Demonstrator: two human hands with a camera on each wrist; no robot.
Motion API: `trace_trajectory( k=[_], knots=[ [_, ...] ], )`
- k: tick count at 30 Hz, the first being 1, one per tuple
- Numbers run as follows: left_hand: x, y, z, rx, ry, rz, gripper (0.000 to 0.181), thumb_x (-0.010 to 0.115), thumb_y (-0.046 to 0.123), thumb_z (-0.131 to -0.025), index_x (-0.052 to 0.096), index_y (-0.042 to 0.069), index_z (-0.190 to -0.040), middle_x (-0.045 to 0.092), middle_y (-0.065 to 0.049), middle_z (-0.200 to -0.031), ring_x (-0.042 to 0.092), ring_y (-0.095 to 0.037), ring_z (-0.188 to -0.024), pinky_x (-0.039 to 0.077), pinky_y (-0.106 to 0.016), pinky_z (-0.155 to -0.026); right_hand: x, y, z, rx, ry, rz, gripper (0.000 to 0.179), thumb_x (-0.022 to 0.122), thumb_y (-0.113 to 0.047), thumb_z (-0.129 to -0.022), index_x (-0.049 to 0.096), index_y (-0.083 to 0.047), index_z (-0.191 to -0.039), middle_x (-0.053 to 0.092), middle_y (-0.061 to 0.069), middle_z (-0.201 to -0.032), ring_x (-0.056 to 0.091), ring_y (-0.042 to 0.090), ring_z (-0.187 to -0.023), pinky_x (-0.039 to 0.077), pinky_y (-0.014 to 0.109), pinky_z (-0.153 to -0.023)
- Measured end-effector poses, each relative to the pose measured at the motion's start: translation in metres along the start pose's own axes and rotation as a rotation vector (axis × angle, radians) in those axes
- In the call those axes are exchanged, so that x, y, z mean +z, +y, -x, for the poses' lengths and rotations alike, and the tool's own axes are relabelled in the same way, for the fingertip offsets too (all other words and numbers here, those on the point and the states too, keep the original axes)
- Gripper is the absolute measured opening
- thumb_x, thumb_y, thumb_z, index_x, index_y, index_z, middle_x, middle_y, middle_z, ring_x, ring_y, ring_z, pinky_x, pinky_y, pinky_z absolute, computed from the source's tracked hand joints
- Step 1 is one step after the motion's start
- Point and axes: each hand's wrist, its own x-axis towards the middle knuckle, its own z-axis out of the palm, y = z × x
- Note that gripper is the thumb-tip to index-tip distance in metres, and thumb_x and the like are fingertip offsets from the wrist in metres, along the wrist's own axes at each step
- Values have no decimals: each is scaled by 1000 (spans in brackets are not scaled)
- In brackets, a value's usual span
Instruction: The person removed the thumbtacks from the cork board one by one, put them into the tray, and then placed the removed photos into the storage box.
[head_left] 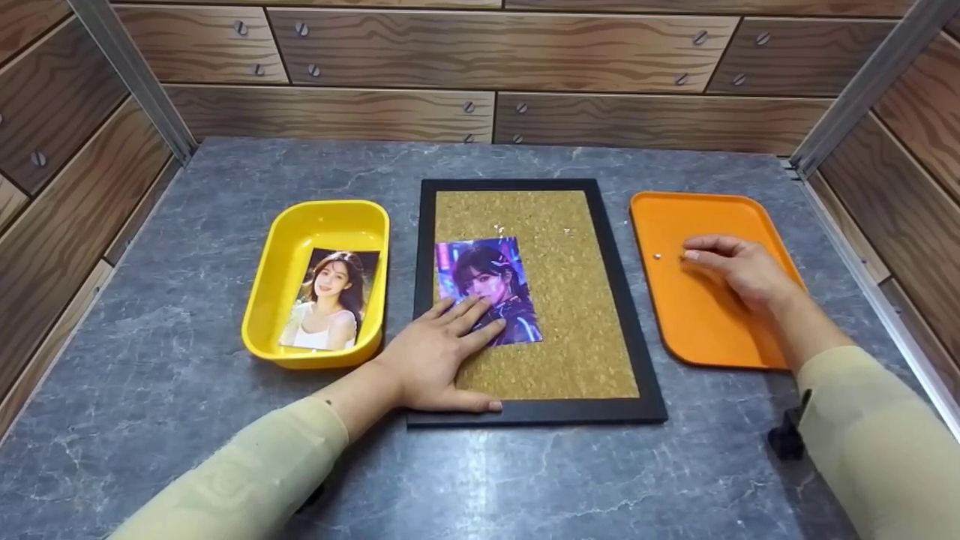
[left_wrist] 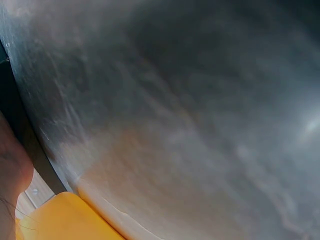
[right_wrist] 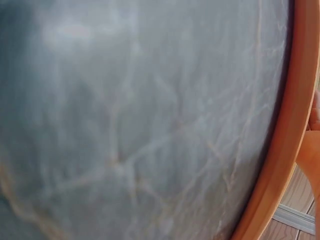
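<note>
My left hand [head_left: 431, 352] lies with spread fingers over the lower left of a picture card [head_left: 487, 259] of a dark-haired figure in purple and blue. The card rests on a black-framed cork board [head_left: 577, 322], and my thumb reaches the bottom frame. Over an orange tray [head_left: 697, 330], my right hand [head_left: 746, 274] pinches a tiny pin [head_left: 682, 258] between thumb and forefinger; its exact form is too small to make out. Just left of those fingertips, a small whitish pin [head_left: 657, 256] sits on the tray.
A yellow bin [head_left: 259, 322] stands left of the board with a photo [head_left: 322, 307] of a person in white inside. Small shiny bits [head_left: 499, 228] show on the cork above the card. Wood-patterned walls [head_left: 495, 49] enclose the grey marbled table [head_left: 525, 480].
</note>
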Motion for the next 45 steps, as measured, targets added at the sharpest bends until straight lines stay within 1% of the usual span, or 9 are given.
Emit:
trace_trajectory(
  k=[12, 15, 19, 23, 26, 32, 35, 41, 45],
  knots=[
    [1, -1, -1, 8, 3, -2, 110, 46, 91, -88, 34, 16, -168, 23, -17, -174, 19, -31, -162, 17, -53, -130, -3, -10, 1, 16, 6, -69, 41, 75, -19, -101, 69, -12, -142, 73, -21, -115, 63, -5, -107, 50, 11, -90],
    [1, -1, -1, 7, 7, 2, 110, 46, 90, -88, 34, 16, -168, 23, -17, -174, 19, -31, -162, 17, -53, -130, -3, -19, 1, 14, 12, -15, 45, 74, -22, -102, 66, -13, -146, 69, -23, -119, 59, -6, -110, 47, 10, -91],
    [0, 0, -1, 2, 4, 7, 110, 46, 91, -88, 33, 17, -168, 22, -16, -174, 18, -31, -162, 17, -53, -130, -2, -32, 2, -25, 31, 76, 53, 73, -25, -103, 59, -11, -152, 64, -20, -125, 54, 0, -116, 45, 10, -93],
    [-1, 0, 0, 2, 6, 10, 110, 45, 91, -88, 34, 17, -168, 22, -16, -174, 18, -31, -162, 17, -54, -129, 2, -41, 0, -82, 26, 70, 57, 71, -22, -104, 53, -9, -157, 62, -9, -134, 51, 14, -128, 46, 11, -95],
    [0, 0, 0, 3, 9, 11, 110, 45, 91, -88, 34, 17, -168, 23, -17, -174, 20, -33, -161, 18, -54, -129, 8, -47, -4, -114, 18, 61, 61, 72, -21, -103, 50, -9, -159, 62, -6, -137, 48, 21, -134, 47, 12, -96],
    [1, 0, 0, -5, -1, 21, 110, 47, 90, -88, 34, 17, -168, 23, -18, -174, 21, -35, -161, 18, -53, -129, 30, -59, -9, -163, 1, -55, 59, 77, -12, -99, 55, -7, -154, 69, -9, -125, 56, 13, -124, 51, 14, -94],
    [1, -1, 0, -9, -6, 23, 110, 47, 90, -88, 34, 17, -168, 23, -18, -174, 20, -34, -161, 17, -52, -129, 43, -66, -11, -178, -17, -83, 57, 78, -10, -98, 58, -8, -151, 70, -6, -125, 57, 13, -122, 52, 16, -92],
    [1, 0, 0, -10, -12, 20, 110, 45, 92, -88, 33, 17, -168, 22, -17, -174, 19, -34, -161, 16, -53, -130, 65, -80, -14, -175, -54, 1, 62, 75, -13, -101, 50, -7, -158, 62, 5, -141, 52, 21, -131, 53, 18, -95],
    [0, 0, -1, -12, -14, 17, 110, 46, 92, -87, 33, 18, -168, 22, -17, -174, 19, -33, -161, 16, -52, -130, 79, -87, -18, -200, -78, 12, 64, 74, -11, -101, 48, -6, -159, 60, 8, -144, 49, 27, -136, 51, 19, -98]
  ],
)
